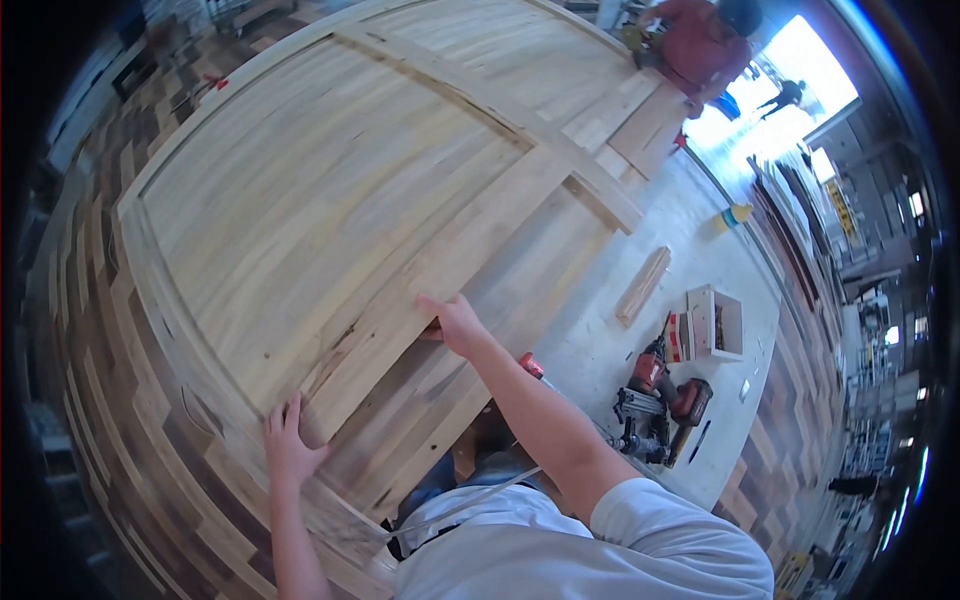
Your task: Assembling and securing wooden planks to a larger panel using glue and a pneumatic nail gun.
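Observation:
A large pale wooden panel with raised frame strips lies in front of me. Along its near side runs a wide wooden plank, slanting from lower left to upper right. My right hand grips the plank's near edge around its middle, fingers on top and the underside of the grip partly hidden. At the plank's lower-left end my left hand rests with fingers stretched out and thumb apart, touching the wood by the corner. Between the plank and the nearest frame strip there is a recessed gap.
On the pale tabletop to the right lie a wood block, a white box, a red cordless power tool, other tools and a yellow-capped bottle. A co-worker in a red shirt stands at the far right corner.

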Tool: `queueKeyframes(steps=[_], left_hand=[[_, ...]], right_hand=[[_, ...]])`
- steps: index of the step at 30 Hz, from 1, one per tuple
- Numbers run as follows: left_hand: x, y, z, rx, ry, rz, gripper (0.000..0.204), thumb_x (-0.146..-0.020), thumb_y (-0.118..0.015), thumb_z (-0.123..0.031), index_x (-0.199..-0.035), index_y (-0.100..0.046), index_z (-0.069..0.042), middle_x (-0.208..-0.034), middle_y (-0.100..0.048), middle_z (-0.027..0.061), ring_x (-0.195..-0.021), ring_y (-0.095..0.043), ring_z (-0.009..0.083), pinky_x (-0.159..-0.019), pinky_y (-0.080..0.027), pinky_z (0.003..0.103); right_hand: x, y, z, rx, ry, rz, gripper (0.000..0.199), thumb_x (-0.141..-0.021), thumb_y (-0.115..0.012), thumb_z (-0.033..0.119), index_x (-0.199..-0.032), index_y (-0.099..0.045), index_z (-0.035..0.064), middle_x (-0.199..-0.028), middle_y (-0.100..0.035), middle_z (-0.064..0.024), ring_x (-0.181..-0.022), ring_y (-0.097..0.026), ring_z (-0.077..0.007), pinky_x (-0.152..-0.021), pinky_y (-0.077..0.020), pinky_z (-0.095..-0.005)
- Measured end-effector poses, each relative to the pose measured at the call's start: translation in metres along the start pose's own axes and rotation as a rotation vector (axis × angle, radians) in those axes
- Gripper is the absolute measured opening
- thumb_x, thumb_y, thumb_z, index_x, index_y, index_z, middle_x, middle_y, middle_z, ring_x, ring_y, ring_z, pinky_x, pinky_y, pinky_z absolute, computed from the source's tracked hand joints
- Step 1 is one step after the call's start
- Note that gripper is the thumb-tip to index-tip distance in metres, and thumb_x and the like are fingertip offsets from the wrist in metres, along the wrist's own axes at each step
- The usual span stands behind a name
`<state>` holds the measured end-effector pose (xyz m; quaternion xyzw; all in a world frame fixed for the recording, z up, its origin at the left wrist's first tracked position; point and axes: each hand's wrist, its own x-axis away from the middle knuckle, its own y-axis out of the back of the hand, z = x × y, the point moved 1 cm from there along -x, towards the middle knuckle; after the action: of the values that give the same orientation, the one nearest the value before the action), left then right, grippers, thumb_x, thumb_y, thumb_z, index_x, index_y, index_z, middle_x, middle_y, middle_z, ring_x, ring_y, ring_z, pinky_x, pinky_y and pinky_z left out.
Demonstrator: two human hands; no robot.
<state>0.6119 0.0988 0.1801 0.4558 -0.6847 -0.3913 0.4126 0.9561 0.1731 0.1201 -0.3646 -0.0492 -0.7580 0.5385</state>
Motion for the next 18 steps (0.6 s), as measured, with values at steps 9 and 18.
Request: queueKeyframes(steps=[9,18], left_hand=[[-0.002,-0.006,0.002,0.030,-0.019,0.007,0.104,-0.051,-0.086,-0.019,-0.144,-0.038,-0.018,-0.135,-0.040,0.0181,-0.125,-0.036,0.0380,-0.107,-0.031,0.047],[-0.001,-0.011,0.004,0.008,-0.034,-0.032,0.104,-0.050,-0.084,-0.021,-0.144,-0.038,-0.020,-0.136,-0.039,0.0172,-0.125,-0.036,0.0374,-0.106,-0.031,0.049]], right_hand=[[0.026,0.005,0.032,0.566,-0.105,-0.069,0.048,-0.085,-0.066,0.044,-0.086,-0.068,-0.0041,-0.068,-0.066,-0.0125,-0.052,-0.062,-0.0188,-0.045,-0.0522,-0.0307],[0.016,0.008,0.021,0.509,-0.123,-0.093,0.051,-0.085,-0.066,0.046,-0.081,-0.067,-0.0047,-0.064,-0.066,-0.0118,-0.047,-0.060,-0.0163,-0.044,-0.0505,-0.0286]])
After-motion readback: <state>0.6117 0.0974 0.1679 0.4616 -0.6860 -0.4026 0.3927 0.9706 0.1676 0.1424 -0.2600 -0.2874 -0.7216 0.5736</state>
